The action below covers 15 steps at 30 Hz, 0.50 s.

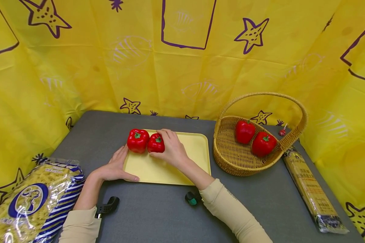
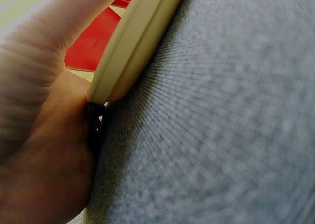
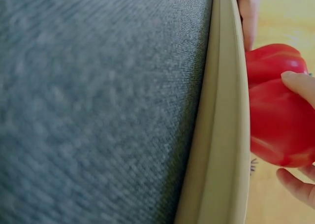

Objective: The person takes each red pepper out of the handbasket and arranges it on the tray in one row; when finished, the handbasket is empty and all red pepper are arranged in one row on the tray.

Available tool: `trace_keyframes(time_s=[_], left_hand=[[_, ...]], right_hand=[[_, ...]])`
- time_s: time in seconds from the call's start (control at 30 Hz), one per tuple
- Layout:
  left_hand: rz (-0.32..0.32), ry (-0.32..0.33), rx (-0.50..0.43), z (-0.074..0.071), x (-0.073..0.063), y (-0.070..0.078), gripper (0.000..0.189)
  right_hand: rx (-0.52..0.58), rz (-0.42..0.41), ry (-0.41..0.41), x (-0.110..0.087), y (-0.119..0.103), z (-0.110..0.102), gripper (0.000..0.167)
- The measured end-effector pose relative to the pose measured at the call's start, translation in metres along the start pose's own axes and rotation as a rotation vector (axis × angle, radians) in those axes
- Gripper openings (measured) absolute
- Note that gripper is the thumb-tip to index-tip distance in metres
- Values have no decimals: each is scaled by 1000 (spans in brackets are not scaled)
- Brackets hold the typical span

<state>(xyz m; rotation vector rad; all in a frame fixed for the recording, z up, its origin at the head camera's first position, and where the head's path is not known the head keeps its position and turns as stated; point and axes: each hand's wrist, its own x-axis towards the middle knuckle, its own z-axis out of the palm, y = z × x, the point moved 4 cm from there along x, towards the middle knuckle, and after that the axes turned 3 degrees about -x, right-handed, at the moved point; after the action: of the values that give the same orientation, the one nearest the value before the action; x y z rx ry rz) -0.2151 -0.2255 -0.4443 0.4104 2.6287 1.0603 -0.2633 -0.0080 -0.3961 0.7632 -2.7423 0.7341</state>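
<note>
Two red bell peppers stand at the left of a pale yellow tray [image 1: 182, 168], stems up. My right hand [image 1: 173, 148] is around the smaller bell pepper [image 1: 156, 144], fingers at its far side and thumb at its near side. In the right wrist view the thumb touches this bell pepper [image 3: 283, 120]. The bigger bell pepper [image 1: 137, 141] sits left of it, close beside it. My left hand [image 1: 117, 167] rests at the tray's near left corner, fingers stretched along the left edge and thumb along the front. In the left wrist view the tray rim [image 2: 133, 51] meets the palm.
A wicker basket [image 1: 231, 158] with a tall handle stands right of the tray, holding two red bell peppers [image 1: 264, 144]. A spaghetti packet [image 1: 311, 189] and a small lollipop [image 1: 282, 132] lie beyond it. A big pasta bag [image 1: 36, 202] lies at the left. Yellow cloth [image 1: 182, 67] hangs behind.
</note>
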Motion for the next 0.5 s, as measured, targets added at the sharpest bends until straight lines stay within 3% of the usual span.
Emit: trace_keyframes(time_s=[0.5], left_hand=[[-3,0,8,1,1,-1,135]], right_hand=[[38,6,39,-12,5,-20,80]])
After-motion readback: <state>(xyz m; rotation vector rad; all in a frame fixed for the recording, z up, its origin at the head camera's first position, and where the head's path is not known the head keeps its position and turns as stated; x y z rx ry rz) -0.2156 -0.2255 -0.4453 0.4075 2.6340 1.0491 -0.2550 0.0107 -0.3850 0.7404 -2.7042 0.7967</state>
